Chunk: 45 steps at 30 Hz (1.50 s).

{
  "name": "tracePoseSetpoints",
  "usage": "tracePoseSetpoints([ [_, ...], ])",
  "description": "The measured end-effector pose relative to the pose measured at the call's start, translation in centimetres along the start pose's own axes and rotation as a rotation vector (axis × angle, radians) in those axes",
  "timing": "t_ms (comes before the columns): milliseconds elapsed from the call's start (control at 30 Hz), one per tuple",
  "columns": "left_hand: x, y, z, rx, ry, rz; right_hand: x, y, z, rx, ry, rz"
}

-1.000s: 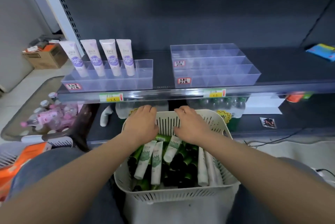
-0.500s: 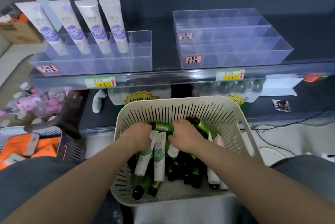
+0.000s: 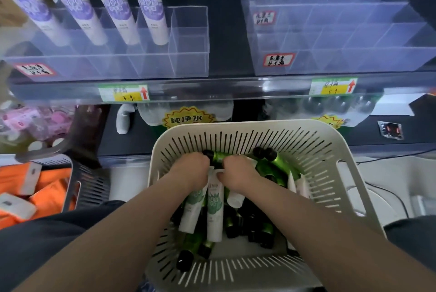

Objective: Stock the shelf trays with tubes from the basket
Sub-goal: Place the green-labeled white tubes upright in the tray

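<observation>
A person's dark-clad lap fills the bottom corners, and two bare forearms reach forward from it into a cream slotted basket in the centre.

The basket holds a loose heap of tubes: white tubes with green print lying lengthwise, and shiny green tubes with black caps around and under them.

Both hands are deep in the heap, side by side and nearly touching. The left hand has its fingers curled downward among the tubes, with the fingertips hidden. The right hand curls its fingers over a green tube lying crosswise, and its thumb rests against the flat end of a white tube. Whether either hand has closed a grip cannot be told.

To the left, on a pale floor, a dark slotted basket holds orange packets.

Beyond the cream basket is a dark lower shelf with a yellow starburst sign.

Above it, a shelf edge carries two price tags. Two clear divided trays stand on this shelf, well apart. The left tray holds four white tubes with purple labels, leaning back in its rear row. The right tray shows only its dividers and two handwritten labels.
</observation>
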<state>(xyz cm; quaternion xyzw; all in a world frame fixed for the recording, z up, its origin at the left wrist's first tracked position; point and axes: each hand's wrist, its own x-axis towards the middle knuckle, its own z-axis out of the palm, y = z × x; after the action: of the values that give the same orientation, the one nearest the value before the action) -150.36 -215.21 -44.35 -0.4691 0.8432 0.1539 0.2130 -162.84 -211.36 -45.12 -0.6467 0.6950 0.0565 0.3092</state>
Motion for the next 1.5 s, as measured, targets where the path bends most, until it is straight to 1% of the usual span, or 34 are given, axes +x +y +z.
tracePoseSetpoints([
  [267,0.3,-0.5,-0.8,-0.039,-0.013,0.038,1.1,-0.4,0.3,0.078,-0.045,0.07],
  [567,-0.6,-0.7,-2.0,0.007,0.034,0.071,0.0,-0.5,-0.6,0.221,-0.061,0.1],
  [633,-1.1,-0.9,-2.6,-0.034,0.028,0.054,-0.5,-0.6,-1.1,0.243,-0.082,0.087],
  [733,-1.9,-1.2,-3.5,-0.151,-0.023,0.034,-1.4,-0.7,-1.7,0.267,-0.095,0.061],
  [867,-3.3,-1.8,-4.4,-0.24,-0.041,0.015,-3.0,-0.8,-2.4,0.281,-0.078,0.035],
  [967,-4.6,-2.2,-4.9,-0.289,-0.021,0.0,-4.1,-1.1,-2.9,0.292,-0.055,0.024],
  [1100,-6.3,-1.8,-5.7,-0.309,0.008,0.026,-5.3,-1.5,-4.3,0.29,-0.019,-0.005],
  [1367,-10.3,-2.3,-8.8,-0.369,0.182,0.032,-7.9,-3.4,-8.4,0.273,0.1,-0.057],
  [1500,-12.1,-3.3,-10.9,-0.338,0.246,0.021,-9.2,-4.8,-10.7,0.277,0.156,-0.092],
])
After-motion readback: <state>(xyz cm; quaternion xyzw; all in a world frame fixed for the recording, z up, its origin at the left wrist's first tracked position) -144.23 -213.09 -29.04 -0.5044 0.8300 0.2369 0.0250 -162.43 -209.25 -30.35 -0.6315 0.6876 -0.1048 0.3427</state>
